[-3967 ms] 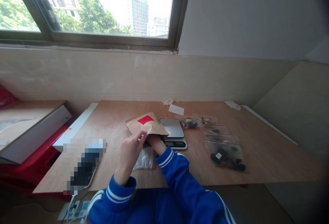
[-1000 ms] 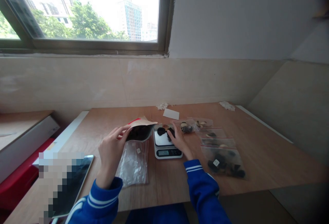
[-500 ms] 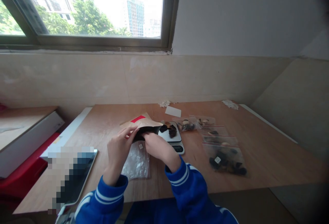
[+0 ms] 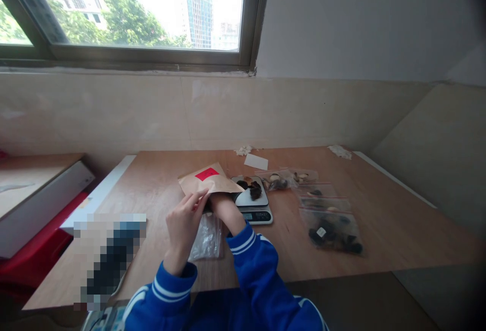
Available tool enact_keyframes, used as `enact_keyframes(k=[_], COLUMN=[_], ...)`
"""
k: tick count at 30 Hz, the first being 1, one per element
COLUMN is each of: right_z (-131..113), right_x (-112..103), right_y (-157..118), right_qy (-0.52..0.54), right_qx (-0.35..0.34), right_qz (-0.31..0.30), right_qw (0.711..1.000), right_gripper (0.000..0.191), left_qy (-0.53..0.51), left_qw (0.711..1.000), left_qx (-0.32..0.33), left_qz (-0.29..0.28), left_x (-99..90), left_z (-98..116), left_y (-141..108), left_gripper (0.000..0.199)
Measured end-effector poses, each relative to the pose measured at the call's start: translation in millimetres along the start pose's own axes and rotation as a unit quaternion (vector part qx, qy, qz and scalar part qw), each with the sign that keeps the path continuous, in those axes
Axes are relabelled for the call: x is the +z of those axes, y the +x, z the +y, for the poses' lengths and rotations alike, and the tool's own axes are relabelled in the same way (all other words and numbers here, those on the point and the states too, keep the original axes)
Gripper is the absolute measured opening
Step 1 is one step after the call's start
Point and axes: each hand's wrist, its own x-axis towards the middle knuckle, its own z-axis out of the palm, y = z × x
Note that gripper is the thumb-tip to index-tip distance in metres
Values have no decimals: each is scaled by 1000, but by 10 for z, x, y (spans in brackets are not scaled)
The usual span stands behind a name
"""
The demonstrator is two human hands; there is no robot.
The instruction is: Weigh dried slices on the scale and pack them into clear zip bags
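Note:
A kraft paper bag (image 4: 210,181) with a red label (image 4: 207,173) is held up just above the table, left of the digital kitchen scale (image 4: 252,214). My left hand (image 4: 184,227) pinches the bag's lower edge. My right hand (image 4: 217,203) reaches in behind that edge, and its fingers are hidden by the paper, so I cannot tell whether they are inside the bag. Several dark pieces with some lighter bits (image 4: 253,189) lie on the scale's platform. A clear plastic bag (image 4: 207,240) lies under my forearms.
Several zip-top plastic bags (image 4: 329,230) holding dark and pale pieces lie right of the scale on the wooden table (image 4: 379,240). A pixelated tablet (image 4: 110,255) lies at left. A white card (image 4: 255,161) and crumpled tissue (image 4: 243,150) sit near the wall.
My right hand has moved further behind the bag, and the dark contents at the bag's mouth no longer show. The bag now lies flatter, with its red label fully visible.

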Motion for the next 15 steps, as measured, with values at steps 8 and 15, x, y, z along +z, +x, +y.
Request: enact_keyframes(k=[8, 15], right_z=[-176, 425], right_x=[-378, -731], right_y=[-655, -1085], right_qy=[59, 120], right_qx=[-31, 16], right_qz=[49, 245], right_qw=[997, 962], right_gripper=[40, 23], left_qy=[16, 31], left_qw=[999, 999], left_qx=[-23, 10], left_qz=[15, 30], left_x=[-26, -65], left_z=[41, -7], left_y=[104, 274], left_gripper=[17, 18])
